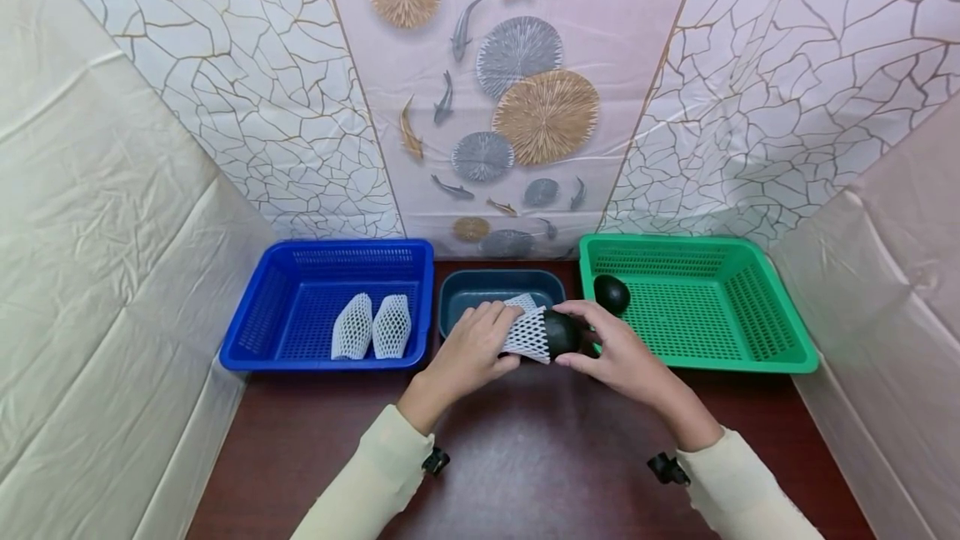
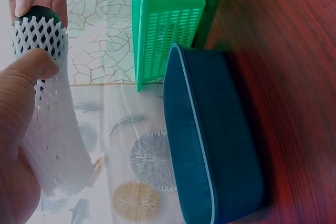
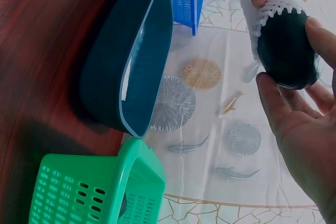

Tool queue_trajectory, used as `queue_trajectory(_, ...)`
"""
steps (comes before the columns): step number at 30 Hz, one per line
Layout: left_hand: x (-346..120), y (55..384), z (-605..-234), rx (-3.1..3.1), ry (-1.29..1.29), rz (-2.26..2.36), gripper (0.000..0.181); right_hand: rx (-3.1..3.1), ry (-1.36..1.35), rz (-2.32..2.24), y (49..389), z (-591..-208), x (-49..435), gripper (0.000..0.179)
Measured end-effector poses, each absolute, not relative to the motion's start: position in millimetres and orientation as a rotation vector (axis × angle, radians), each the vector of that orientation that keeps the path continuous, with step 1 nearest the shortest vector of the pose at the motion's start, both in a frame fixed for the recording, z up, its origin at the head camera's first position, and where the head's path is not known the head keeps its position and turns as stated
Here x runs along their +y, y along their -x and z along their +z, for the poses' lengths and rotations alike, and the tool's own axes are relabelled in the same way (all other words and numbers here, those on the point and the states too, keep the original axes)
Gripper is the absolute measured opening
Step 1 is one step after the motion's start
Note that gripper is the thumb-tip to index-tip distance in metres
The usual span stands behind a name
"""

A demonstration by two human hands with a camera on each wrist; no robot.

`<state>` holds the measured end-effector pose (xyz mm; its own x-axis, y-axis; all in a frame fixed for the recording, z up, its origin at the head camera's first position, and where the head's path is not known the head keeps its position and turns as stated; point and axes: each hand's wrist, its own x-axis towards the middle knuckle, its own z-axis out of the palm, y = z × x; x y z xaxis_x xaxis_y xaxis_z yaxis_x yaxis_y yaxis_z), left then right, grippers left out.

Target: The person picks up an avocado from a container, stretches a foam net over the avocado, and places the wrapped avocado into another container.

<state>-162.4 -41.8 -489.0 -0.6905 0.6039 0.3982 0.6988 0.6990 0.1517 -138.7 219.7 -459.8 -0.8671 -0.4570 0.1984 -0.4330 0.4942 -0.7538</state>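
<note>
Over the small dark-teal tub, my left hand (image 1: 471, 348) grips a white foam net sleeve (image 1: 529, 337). A dark, smooth oval fruit (image 1: 562, 334), avocado-like, sits partly inside the sleeve's right end. My right hand (image 1: 618, 354) holds the fruit's bare end between thumb and fingers. In the right wrist view the sleeve's toothed edge crosses the fruit (image 3: 287, 51), with much of it uncovered. From the left wrist, the sleeve (image 2: 60, 129) hangs long and narrow past my left thumb, and only a dark tip shows beyond its mesh.
The teal tub (image 1: 501, 277) holds more white netting (image 1: 522, 302), partly hidden by my hands. At left, a blue basket (image 1: 326, 363) contains two white net-sleeved pieces (image 1: 352, 327). A green basket (image 1: 738, 363) at right has another dark oval fruit (image 1: 612, 295) near its left wall.
</note>
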Motion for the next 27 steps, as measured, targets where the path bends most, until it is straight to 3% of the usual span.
queue_trajectory(27,-35,160,-488,-2.565,1.025,-0.407,0.080,2.812,0.776,-1.376,134,-468,201,0.063)
